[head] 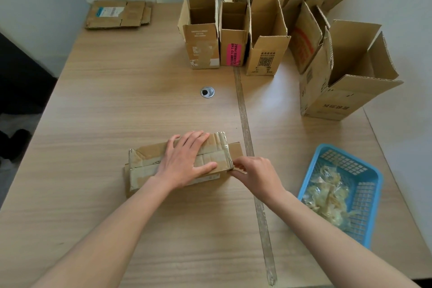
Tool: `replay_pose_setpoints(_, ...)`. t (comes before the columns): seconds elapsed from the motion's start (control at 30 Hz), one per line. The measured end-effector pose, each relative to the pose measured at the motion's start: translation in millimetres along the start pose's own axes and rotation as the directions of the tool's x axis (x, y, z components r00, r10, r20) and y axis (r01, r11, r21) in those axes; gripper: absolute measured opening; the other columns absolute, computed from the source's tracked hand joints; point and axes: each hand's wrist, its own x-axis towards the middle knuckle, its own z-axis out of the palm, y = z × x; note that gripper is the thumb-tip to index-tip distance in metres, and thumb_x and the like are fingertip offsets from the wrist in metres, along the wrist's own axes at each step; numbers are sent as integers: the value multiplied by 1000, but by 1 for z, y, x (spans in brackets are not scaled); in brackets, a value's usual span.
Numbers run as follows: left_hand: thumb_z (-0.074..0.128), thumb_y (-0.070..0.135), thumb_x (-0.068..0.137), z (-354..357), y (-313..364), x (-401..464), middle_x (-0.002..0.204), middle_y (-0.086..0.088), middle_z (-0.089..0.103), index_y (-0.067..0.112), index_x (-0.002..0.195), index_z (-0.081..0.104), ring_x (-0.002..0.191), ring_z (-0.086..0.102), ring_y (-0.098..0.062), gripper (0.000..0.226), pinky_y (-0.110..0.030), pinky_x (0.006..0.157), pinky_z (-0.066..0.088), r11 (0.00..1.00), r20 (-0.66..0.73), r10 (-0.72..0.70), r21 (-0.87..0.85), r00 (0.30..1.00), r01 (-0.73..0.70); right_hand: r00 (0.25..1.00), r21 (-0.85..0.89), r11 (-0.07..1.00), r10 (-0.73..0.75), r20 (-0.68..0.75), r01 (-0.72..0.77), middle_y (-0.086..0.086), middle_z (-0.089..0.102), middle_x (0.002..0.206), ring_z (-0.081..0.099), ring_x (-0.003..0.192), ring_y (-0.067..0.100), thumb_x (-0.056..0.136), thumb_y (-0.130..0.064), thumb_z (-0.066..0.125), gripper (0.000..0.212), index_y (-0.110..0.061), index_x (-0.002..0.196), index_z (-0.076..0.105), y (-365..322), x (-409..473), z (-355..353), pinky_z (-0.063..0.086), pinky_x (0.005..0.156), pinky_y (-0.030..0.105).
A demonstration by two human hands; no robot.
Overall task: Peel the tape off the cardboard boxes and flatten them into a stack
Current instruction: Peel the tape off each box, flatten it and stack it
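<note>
A small taped cardboard box [149, 159] lies on its side near the middle of the wooden table [117, 100]. My left hand [187, 159] presses flat on top of it, fingers spread. My right hand [254, 173] pinches the clear tape [228, 147] at the box's right end. A stack of flattened boxes [117, 14] lies at the far left corner. Several open upright boxes [233, 30] stand at the far right.
A blue plastic basket [371, 184] with crumpled peeled tape sits at my right. A strip of tape [245, 128] runs along the table seam. A round cable grommet [207, 92] lies mid-table. A large open box [339, 91] stands at the right edge.
</note>
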Motion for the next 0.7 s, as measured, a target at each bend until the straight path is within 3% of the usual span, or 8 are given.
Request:
replay_pose_setpoints(0.07,31,82,86,0,0,0,159,11,30,30,156,26,149,23,-10,88,-45,122,11,1000,4,-2,4,1000,2,999,-28,999,37,-12,-38,-6,76,88,73,81,21,83,-38,80,23,-20,95,72,-2,-1,3,56,63,39)
replay_pose_setpoints(0.17,32,82,87,1,2,0,159,11,31,30,156,26,148,23,-9,87,-46,122,12,1000,-2,-11,8,1000,11,996,-71,994,82,-22,-84,-8,75,97,72,85,21,80,-51,78,40,-21,100,64,-9,-8,8,54,63,37)
replay_pose_setpoints(0.27,31,82,87,0,3,0,159,11,31,30,156,26,148,23,-9,87,-46,122,13,1000,0,-14,21,1000,14,985,-63,985,159,-62,-163,-7,72,94,69,82,25,79,-60,75,47,-20,98,58,-19,-8,14,42,57,33)
replay_pose_setpoints(0.4,32,81,87,-1,3,0,159,11,31,30,156,27,147,24,-9,86,-45,121,13,1000,-3,-14,18,1000,14,989,-123,985,107,-103,-119,2,72,75,67,67,37,84,-47,77,38,-13,86,61,-17,-10,19,32,51,32)
replay_pose_setpoints(0.53,31,82,86,-1,5,-1,158,12,32,30,155,27,146,25,-9,87,-46,122,14,1000,-3,-15,19,1000,16,993,-170,984,43,-109,-61,3,66,62,61,52,37,86,-33,78,30,-11,77,60,-14,-14,18,27,45,29)
replay_pose_setpoints(0.7,32,82,86,-1,6,-2,158,12,33,30,155,28,146,27,-10,86,-46,122,14,1000,0,-4,12,1000,4,993,-55,998,25,-118,-32,-5,64,65,57,54,30,86,-31,79,31,-17,77,53,-10,-15,10,33,43,32)
